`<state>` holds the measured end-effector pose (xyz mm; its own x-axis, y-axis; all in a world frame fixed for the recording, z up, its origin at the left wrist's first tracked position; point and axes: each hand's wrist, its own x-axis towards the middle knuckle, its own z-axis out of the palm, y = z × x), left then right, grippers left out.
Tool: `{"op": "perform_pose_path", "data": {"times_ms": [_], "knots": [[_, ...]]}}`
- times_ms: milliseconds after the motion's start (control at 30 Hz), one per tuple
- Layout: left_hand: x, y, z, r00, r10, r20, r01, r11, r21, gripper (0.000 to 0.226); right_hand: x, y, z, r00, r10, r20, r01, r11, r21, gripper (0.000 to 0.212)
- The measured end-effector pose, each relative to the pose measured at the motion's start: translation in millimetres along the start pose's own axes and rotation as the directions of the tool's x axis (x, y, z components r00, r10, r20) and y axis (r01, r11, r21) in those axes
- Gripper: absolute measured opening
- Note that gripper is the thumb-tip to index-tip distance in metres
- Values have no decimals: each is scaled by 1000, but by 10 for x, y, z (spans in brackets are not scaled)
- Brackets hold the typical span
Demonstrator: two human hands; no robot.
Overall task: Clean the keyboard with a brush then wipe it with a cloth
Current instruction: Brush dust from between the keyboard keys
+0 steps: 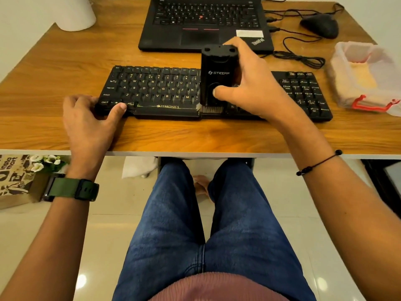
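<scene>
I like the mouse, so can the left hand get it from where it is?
Probably not: the left hand holds the keyboard at its left corner, while the mouse sits far back right, past the laptop.

The keyboard (156,92) is lying across the middle of the table (65,57), parallel to its near edge. The laptop (206,22) is sitting just behind it. The mouse (320,25) is resting to the laptop's right, and a coiled cable (299,58) is lying between the mouse and the keyboard. A container (364,77) is sitting just beside the keyboard's right end. The brush (218,77) is standing upright on the keyboard, right of its middle, with the right hand (245,83) gripping it from the right. The left hand (91,120) is holding the keyboard's near left corner. 1 paper bag (15,179) is sitting on the floor under the table's left side.
</scene>
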<state>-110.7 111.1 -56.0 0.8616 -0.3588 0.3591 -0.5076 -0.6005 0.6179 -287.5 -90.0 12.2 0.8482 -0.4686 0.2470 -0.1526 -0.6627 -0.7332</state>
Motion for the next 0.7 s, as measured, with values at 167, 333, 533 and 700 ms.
{"op": "perform_pose_path", "data": {"times_ms": [167,333,533,700], "knots": [[-10,22,-11,1000,7,-15,-7,1000,19,59,-97,34,-205,998,54,14,-52,990,-130,55],[-17,24,-17,1000,-5,7,5,1000,-3,58,-204,73,-379,991,136,-13,-137,982,-129,60],[-20,34,-18,1000,-7,8,7,1000,-8,58,-246,41,-558,985,165,-42,-170,961,-216,63],[-11,23,-15,1000,-5,3,5,1000,-12,58,-232,31,-510,989,138,-57,-148,958,-245,61]]}}
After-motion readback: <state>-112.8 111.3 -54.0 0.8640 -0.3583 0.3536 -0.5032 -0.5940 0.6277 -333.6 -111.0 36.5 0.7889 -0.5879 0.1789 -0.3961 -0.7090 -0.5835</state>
